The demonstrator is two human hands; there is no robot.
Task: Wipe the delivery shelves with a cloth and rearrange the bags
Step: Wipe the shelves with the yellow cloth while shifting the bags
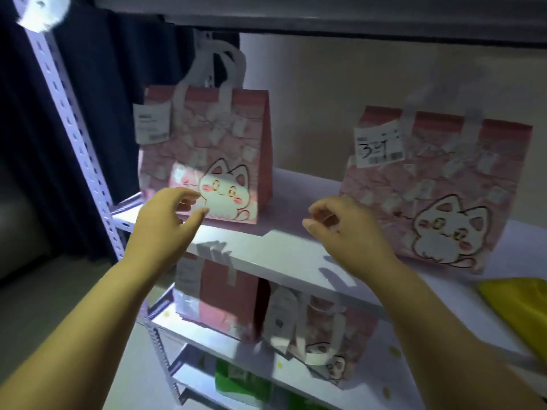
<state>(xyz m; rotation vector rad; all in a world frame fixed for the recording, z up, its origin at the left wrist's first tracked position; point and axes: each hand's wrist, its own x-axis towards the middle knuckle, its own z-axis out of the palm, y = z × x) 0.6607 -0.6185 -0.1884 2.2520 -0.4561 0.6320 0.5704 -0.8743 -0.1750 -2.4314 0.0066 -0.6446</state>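
Bags: two pink ones, each with a white cat drawn on the front and white handles, stand up on the shelf (281, 250).
Left bag (207, 149): it stands on the left end of the shelf, toward the back. A paper tag (152, 121) hangs at its top left corner.
Right bag (438, 196): it stands on the right part of the shelf, well apart from the left bag. A white sticker (380, 146) with dark writing is on its front.
Shelf: a white board, bare between the two bags.
Left hand (165, 214): it is over the front left edge of the shelf, in front of the left bag's bottom corner. The fingers are spread and a little bent. It holds nothing. I cannot tell if the fingertips touch the bag.
Right hand (343, 229): it is over the middle of the shelf, between the two bags. The fingers are loosely curled and hold nothing. It touches neither bag.
Yellow cloth (521, 303): it lies on the right end of the shelf, in front of the right bag, partly out of the picture.
Lower bags (219, 294): more pink bags stand side by side on the board under the shelf.
Green thing (236, 383): it sits further down below the shelf, too blurry to tell what it is.
Post (74, 128): a white metal post with holes holds up the left end of the shelf.
Curtain (118, 84): dark, behind the left end of the shelf.
Wall (325, 84): pale, behind the shelf.
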